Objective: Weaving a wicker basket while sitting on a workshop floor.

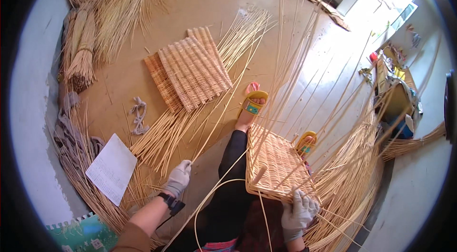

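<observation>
A partly woven wicker panel (278,161) rests over my lap, with long upright rods rising from it toward the far side and loose ends curving back at its near edge. My right hand (299,211), in a pale glove, is closed on the panel's near right corner. Out to the left, my gloved left hand (179,179) is closed round a thin wicker rod (205,141) that slants away to the upper right. A short, thick peg (259,175) stands out of the panel near its left edge.
Two finished woven panels (195,73) lie on a rod bundle (166,140) ahead. More rods (352,176) are heaped at right; tied bundles (82,59) stand far left. A white sheet (112,168) lies at left, a cloth strip (138,116) nearby. Sandalled feet (253,103) are beyond the panel.
</observation>
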Demonstrator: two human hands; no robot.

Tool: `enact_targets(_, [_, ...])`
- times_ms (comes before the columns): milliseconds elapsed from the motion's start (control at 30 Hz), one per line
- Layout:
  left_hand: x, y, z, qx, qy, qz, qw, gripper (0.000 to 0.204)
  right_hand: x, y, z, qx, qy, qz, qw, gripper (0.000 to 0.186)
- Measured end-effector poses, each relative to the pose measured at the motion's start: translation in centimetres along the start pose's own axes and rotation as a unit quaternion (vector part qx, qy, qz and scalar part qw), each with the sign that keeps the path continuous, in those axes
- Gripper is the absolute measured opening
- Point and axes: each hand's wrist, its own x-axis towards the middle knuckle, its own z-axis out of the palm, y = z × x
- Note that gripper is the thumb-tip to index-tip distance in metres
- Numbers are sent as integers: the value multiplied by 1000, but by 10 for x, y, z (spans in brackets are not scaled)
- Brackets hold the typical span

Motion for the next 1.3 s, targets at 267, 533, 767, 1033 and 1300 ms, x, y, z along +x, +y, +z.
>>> enact_targets(267, [-112,259,-154,-666,-241,148,690,36,-12,-15,-48,221,12,70,973,64])
enact_targets(533, [-153,326,-21,56,-224,568,790,19,-58,41,-151,710,-59,47,700,45])
enact_targets(767, [-121,302,47,180,-48,525,830,39,-103,104,-111,617,197,275,710,32])
enact_targets(1033, [-120,300,54,175,-63,574,798,14,-95,56,-59,698,92,305,642,18])
enact_targets(1300, [-116,297,45,144,-87,606,778,25,-95,50,-48,689,76,307,651,14])
